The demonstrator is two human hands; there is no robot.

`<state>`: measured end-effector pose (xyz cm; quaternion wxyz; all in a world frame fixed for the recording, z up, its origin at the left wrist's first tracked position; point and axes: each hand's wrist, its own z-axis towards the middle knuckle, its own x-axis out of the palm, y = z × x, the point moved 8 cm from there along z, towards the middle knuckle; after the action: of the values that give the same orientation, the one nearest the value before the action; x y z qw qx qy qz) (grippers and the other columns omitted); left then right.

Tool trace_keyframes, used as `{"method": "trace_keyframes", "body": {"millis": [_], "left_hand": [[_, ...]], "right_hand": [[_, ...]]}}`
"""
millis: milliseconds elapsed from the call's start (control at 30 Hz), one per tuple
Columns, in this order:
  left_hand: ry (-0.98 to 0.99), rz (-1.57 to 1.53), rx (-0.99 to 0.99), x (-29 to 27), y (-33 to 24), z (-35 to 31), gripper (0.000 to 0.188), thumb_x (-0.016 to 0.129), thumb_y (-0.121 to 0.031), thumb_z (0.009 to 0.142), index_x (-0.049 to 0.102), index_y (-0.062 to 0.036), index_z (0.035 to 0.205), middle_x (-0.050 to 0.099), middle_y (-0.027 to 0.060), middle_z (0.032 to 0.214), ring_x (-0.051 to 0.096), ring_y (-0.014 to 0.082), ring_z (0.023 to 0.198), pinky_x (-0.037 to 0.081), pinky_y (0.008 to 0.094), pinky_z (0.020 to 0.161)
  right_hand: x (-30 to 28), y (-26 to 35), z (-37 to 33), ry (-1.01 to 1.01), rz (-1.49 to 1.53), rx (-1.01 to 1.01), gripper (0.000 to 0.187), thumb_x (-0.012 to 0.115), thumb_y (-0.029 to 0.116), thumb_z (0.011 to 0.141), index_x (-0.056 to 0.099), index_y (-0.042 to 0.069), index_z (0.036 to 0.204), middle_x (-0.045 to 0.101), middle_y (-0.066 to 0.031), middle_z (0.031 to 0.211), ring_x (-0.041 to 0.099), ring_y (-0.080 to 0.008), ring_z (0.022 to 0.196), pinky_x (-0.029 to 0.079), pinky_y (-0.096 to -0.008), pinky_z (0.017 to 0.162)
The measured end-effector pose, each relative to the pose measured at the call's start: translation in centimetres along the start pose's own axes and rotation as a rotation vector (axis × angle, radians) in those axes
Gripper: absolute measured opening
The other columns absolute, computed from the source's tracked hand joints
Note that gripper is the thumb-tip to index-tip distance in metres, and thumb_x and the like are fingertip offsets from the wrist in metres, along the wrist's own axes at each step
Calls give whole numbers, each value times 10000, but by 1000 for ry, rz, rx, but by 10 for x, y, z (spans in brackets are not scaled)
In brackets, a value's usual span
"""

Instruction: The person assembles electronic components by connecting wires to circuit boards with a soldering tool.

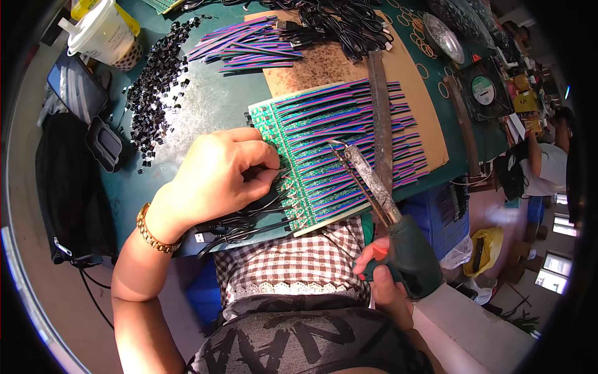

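While I scan for packaging first: a lidded plastic cup (104, 32) with a straw sits at the far left of the green table (205, 106), pale drink with dark pearls at the bottom, a yellow packet just behind it. Far right there's a square black fan (487, 88) with a round green-and-white label, and yellow boxes beyond it, too small to make out. A yellow bag (484, 248) lies on the floor at right.

Work piece is the green circuit board panel (293, 156), lying on a brown cardboard sheet (336, 62) right at the table's near edge, rows of purple-blue-red ribbon wires (349, 137) running off it to the right. A long metal bar (380, 118) lies across those wires.

My left hand (218, 174) is curled over the panel's left edge, fingertips pinched together on thin wire ends there, with black cables (243, 221) running under the palm. My right hand (389, 280) is off the table, below and right of the panel, closed around the dark green handle of the soldering iron (367, 181); its crusted shaft angles up-left so the tip sits over the board just right of the left fingers. Hands are well apart.

Containers: metal dish (443, 36) at far edge, contents not visible from here. Loose stuff: pile of small black connectors (156, 81) left of the board, spare bundle of ribbon wires (249, 45) behind it.
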<state>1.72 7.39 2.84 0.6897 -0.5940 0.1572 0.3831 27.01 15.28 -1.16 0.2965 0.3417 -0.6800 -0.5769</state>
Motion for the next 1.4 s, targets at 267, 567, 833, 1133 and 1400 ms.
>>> {"method": "trace_keyframes", "body": {"millis": [267, 567, 833, 1133, 1400], "left_hand": [[34, 40, 7, -3, -12, -2, 155, 717, -3, 718, 632, -21, 847, 582, 100, 749, 587, 262, 614, 478, 339, 560], [-30, 120, -286, -9, -10, -9, 106, 720, -84, 788, 667, 7, 801, 597, 123, 619, 552, 203, 521, 443, 309, 513], [45, 31, -401, -1, -3, -12, 120, 710, -68, 794, 666, 37, 755, 611, 112, 592, 533, 119, 488, 430, 268, 485], [-82, 16, -376, 1, -12, -16, 84, 693, -28, 754, 644, 16, 806, 622, 100, 698, 584, 163, 594, 462, 272, 568], [-237, 3, -489, 5, -11, -17, 81, 673, -49, 764, 622, 0, 804, 608, 131, 715, 618, 254, 633, 488, 342, 586]], "right_hand": [[-4, 9, 3, -16, 74, -32, 296, 589, 173, 902, 500, 2, 1127, 582, -136, 894, 579, -162, 744, 506, -312, 693], [-1, 21, 14, -7, -22, 36, 228, 590, 145, 859, 542, -34, 991, 581, -90, 827, 573, -133, 716, 486, -273, 659], [-1, 22, 19, 22, -80, -47, 124, 586, 64, 838, 564, -4, 939, 564, -66, 761, 547, -131, 686, 450, -259, 629], [-3, 15, 13, 167, -170, -131, 381, 560, 208, 917, 414, 12, 1210, 576, -128, 861, 584, -174, 731, 499, -308, 648], [-8, 5, 11, 188, -135, -124, 376, 544, 201, 922, 403, 7, 1212, 572, -124, 875, 585, -177, 728, 509, -316, 680]]}}
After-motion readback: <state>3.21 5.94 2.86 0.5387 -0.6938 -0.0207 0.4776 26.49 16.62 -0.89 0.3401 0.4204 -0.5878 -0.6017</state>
